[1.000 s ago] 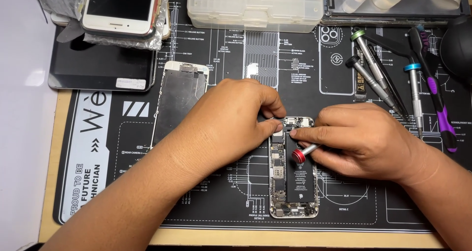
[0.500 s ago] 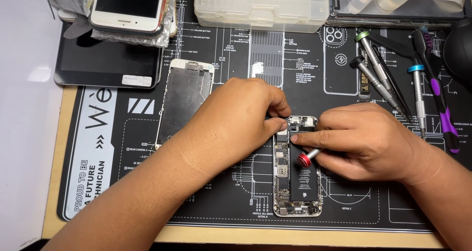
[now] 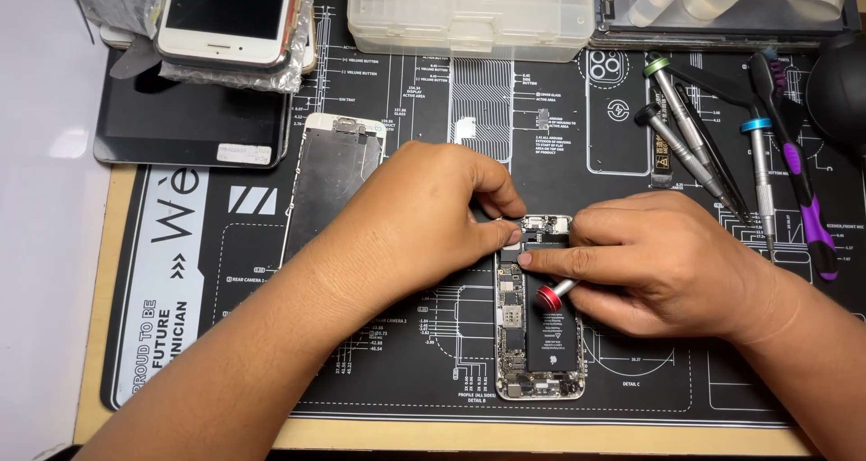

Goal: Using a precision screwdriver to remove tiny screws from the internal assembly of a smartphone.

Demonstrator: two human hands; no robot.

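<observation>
Fingertips of the left hand (image 3: 433, 213) pin the opened phone (image 3: 538, 321) on the worktop mat (image 3: 361, 362), steadying it while the right hand (image 3: 658, 262) grips a red-capped screwdriver (image 3: 552, 295).

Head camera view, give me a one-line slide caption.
Both hands work the opened phone on a black repair mat; right hand holds a red-capped screwdriver.

A light wooden tabletop (image 3: 541, 438) meets a glossy white surface (image 3: 41, 244) on the left, brightly lit.
</observation>
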